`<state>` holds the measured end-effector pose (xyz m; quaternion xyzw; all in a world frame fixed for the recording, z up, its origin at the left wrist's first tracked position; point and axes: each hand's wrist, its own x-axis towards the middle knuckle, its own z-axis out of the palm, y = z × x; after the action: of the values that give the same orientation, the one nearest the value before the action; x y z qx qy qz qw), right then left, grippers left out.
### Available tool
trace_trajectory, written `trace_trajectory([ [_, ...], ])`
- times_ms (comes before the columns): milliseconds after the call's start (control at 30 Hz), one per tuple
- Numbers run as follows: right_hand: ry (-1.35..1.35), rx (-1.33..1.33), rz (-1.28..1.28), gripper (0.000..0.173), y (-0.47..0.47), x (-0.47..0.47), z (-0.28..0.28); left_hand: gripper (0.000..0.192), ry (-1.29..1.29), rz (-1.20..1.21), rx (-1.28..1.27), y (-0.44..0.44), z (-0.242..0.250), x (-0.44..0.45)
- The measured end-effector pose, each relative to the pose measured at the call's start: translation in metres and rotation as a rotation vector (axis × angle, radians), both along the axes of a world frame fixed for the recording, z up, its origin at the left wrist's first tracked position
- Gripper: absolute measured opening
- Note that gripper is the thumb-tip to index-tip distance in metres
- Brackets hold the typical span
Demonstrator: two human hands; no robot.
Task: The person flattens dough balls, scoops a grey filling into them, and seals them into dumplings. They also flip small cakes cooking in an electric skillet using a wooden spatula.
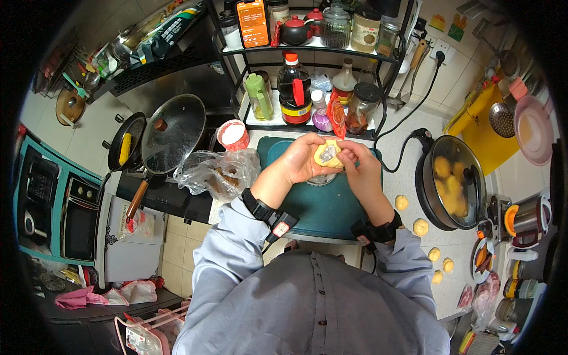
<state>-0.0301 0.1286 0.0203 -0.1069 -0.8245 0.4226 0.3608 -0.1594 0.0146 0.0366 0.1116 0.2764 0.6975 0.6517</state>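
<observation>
My left hand (pixel 298 159) cradles a flattened round of yellow dough (pixel 319 159) above the board. A greyish-white, grainy filling (pixel 329 153) lies in the middle of the dough. The fingers of my right hand (pixel 357 160) pinch the dough's right edge. Below both hands is a dark green cutting board (pixel 310 211). A round teal dish or lid (pixel 276 151) shows partly behind my left hand. Just under the dough, the rim of a small dish (pixel 322 180) peeks out, mostly hidden. Several yellow dough balls (pixel 420 226) rest on the right counter.
At right stands a lidded electric pan (pixel 452 182) with yellow buns inside; its black cord (pixel 401 166) crosses the counter. Left of the board are a plastic bag (pixel 217 175), a tub of white powder (pixel 234 135) and a lidded wok (pixel 173 133). A rack (pixel 310 128) holds bottles and jars.
</observation>
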Motion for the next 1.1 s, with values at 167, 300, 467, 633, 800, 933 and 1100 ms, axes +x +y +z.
trace_trajectory([
  [167, 0.059, -0.370, 0.055, 0.016, 0.005, -0.004, -0.008, 0.045, 0.072, 0.023, -0.031, -0.001, 0.004, 0.001],
  [300, 0.045, -0.232, 0.041, 0.014, 0.007, 0.002, -0.003, 0.045, 0.019, 0.054, -0.053, 0.000, 0.005, 0.003],
  [467, 0.019, -0.081, 0.057, 0.015, 0.003, 0.006, 0.006, 0.044, 0.002, 0.058, -0.092, 0.003, 0.006, 0.005],
  [633, 0.000, -0.049, 0.065, 0.022, 0.002, 0.008, 0.012, 0.042, -0.083, -0.014, 0.053, 0.000, 0.007, -0.001],
  [800, 0.088, 0.316, 0.041, 0.026, 0.000, 0.011, 0.016, 0.042, -0.042, 0.036, -0.021, 0.001, 0.008, 0.000],
  [933, 0.096, 0.417, 0.024, 0.022, -0.002, 0.010, 0.019, 0.043, -0.035, 0.036, -0.009, 0.002, 0.009, 0.003],
  [1100, 0.112, 0.449, 0.003, 0.018, -0.005, 0.009, 0.020, 0.044, -0.025, 0.052, -0.052, 0.002, 0.005, 0.005],
])
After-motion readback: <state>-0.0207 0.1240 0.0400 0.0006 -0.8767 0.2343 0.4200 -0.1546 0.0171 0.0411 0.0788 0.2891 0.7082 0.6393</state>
